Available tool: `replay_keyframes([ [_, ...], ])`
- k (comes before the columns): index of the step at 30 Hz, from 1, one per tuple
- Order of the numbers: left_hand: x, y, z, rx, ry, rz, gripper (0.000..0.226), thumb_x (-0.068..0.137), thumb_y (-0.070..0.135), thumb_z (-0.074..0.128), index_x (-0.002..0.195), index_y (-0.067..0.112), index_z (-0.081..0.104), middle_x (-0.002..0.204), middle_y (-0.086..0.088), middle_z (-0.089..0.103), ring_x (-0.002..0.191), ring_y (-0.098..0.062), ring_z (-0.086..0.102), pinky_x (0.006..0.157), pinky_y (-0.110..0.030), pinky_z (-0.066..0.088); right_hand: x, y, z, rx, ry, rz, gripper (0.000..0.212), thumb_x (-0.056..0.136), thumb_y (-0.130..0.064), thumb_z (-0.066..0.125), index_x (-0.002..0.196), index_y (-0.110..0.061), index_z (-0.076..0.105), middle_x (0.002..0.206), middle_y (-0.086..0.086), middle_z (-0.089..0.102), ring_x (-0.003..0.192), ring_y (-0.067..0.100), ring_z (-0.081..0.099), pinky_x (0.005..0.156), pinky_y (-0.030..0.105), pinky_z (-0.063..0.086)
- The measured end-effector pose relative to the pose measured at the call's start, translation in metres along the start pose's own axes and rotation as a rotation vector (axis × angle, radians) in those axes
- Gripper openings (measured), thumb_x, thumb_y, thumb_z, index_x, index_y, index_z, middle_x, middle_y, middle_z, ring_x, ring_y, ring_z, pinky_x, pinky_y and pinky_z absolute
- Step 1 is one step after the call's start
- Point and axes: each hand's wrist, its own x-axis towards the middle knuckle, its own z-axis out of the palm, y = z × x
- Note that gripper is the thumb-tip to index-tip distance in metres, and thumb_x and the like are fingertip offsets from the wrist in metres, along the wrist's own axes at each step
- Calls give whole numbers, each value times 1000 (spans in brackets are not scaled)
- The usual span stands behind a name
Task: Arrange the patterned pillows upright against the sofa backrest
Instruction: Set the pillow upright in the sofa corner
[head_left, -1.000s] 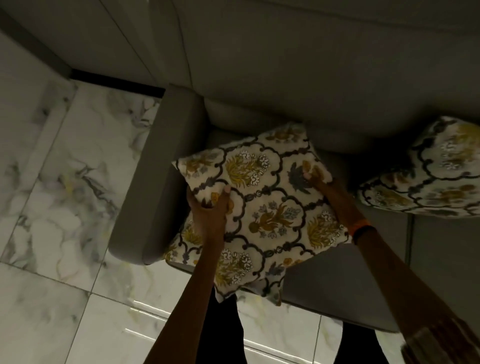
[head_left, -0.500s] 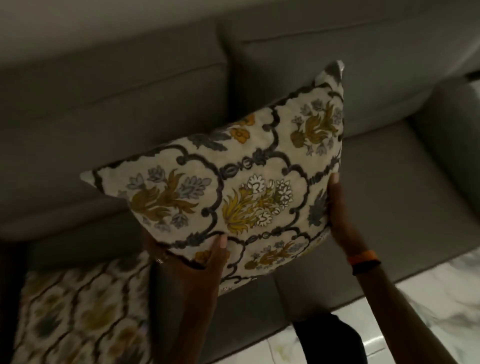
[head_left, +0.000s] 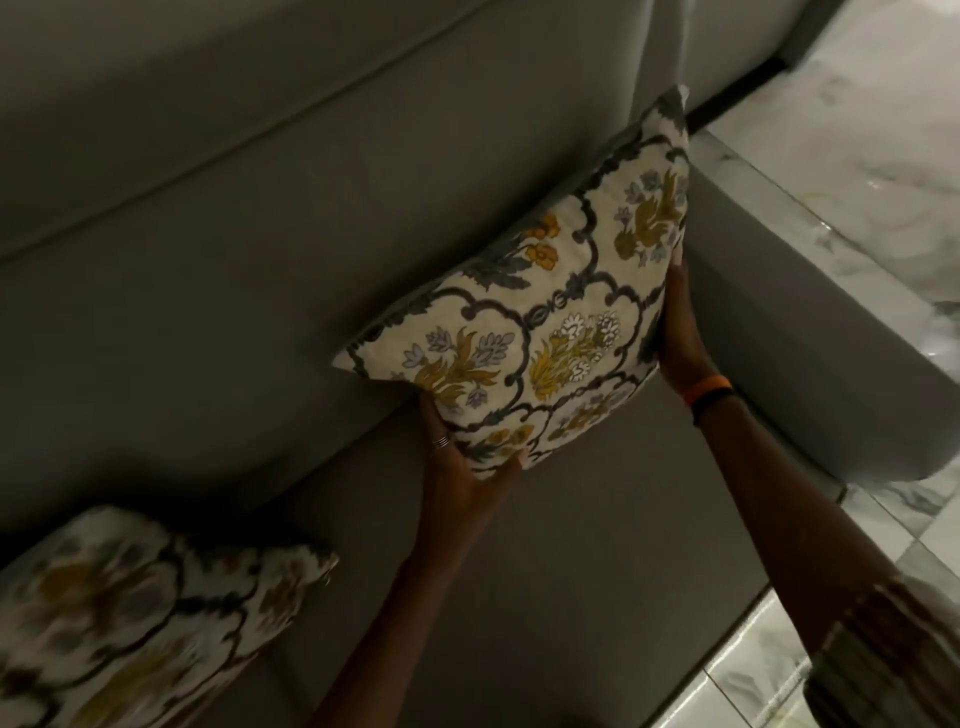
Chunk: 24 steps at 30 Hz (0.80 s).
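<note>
A cream pillow with yellow flowers and a dark lattice (head_left: 545, 332) stands on edge, tilted, against the grey sofa backrest (head_left: 218, 249) near the right armrest. My left hand (head_left: 465, 467) grips its lower corner from beneath, thumb on the front face. Flat along the pillow's right edge lies my right hand (head_left: 680, 338), an orange and black band on the wrist. A second pillow with the same pattern (head_left: 130, 618) lies flat on the seat at the lower left, blurred.
The grey seat cushion (head_left: 561, 561) stretches between the two pillows. The sofa's right armrest (head_left: 810, 364) rises just beyond my right hand. White marble floor tiles (head_left: 872, 171) run along the right side and the bottom right corner.
The pillow has travelled to the right end of the sofa and now leans on the backrest by the armrest. Both hands kept hold. The view has swung, so the second pillow sits lower left.
</note>
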Motion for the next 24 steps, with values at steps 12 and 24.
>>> replay_keyframes([
  [12,70,-15,79,138,170,41,134,70,35,91,139,67,-19,166,-10,13,154,-24,20,123,-44,31,107,86,-47,77,56,92,87,92,-85,39,163,-35,36,167,-1,43,153,21,43,129,52,29],
  [24,-57,-87,-30,524,-40,12,107,79,38,80,158,28,9,163,-7,27,148,-26,33,117,-48,38,-177,128,59,-899,48,67,86,93,-73,41,153,-11,44,159,19,42,148,40,38,122,59,31],
])
